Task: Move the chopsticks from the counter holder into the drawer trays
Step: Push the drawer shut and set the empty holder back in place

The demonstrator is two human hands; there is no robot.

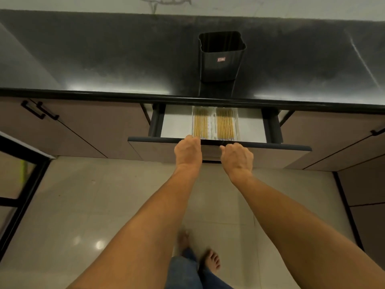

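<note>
Open drawer (177, 124) beneath the dark counter (104, 59): bamboo chopsticks (226, 124) lie in two clear trays (237, 122) set side by side. The left hand (188, 152) and right hand (237, 157) curl their fingers around the drawer front (270, 146), fingertips hidden. A dark holder (220, 65) stands on the counter beyond.

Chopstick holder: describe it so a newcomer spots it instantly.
Find the dark countertop above the open drawer. The holder stands near the counter's front edge, behind the drawer's two trays. Unlike those clear, flat trays, it is a tall dark tub with a label.
</note>
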